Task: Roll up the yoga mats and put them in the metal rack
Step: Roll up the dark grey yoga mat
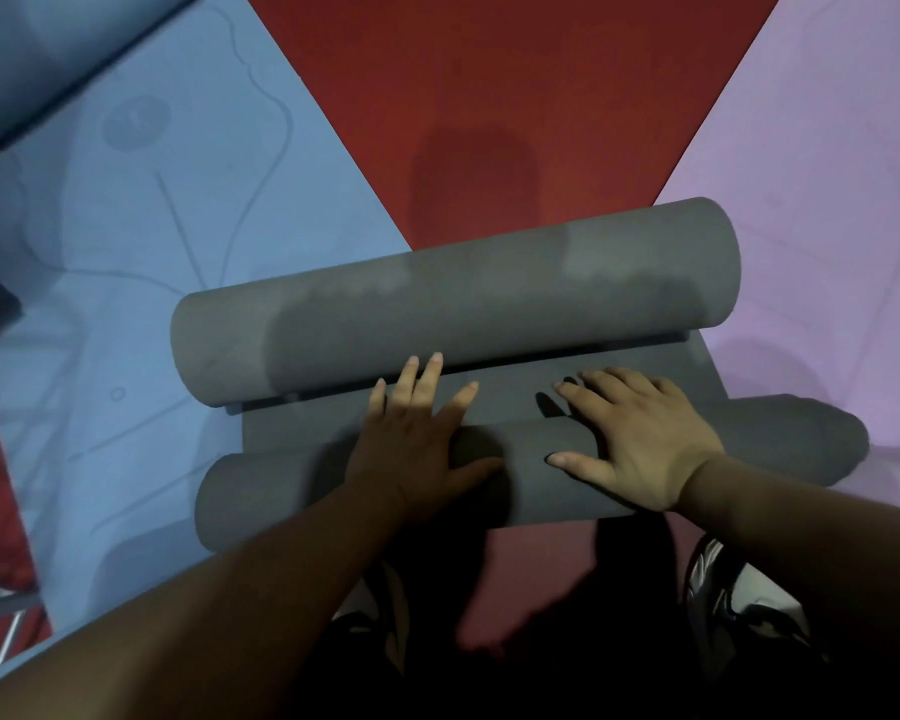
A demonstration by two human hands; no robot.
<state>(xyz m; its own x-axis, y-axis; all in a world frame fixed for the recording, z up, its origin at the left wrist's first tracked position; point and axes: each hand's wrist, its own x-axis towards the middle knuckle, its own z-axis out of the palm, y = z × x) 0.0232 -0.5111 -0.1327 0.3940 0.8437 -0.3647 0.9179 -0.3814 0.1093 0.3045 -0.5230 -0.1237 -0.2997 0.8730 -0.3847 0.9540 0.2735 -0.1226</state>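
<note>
Resting on the grey yoga mat point(489, 314), both hands are open and grip nothing. This mat lies across the red floor point(489, 96) in front of the person, with a thick roll at the far side, a second roll at the near side and a short flat strip between them. The left hand point(411, 439) has its palm on the near roll, and its straight, spread fingers reach the far roll. The right hand point(640, 439) lies on the near roll too, fingers slightly bent over the flat strip. A blue mat point(152, 252) is spread at the left and a lilac mat point(827, 200) at the right; the grey mat's ends overlap both.
</note>
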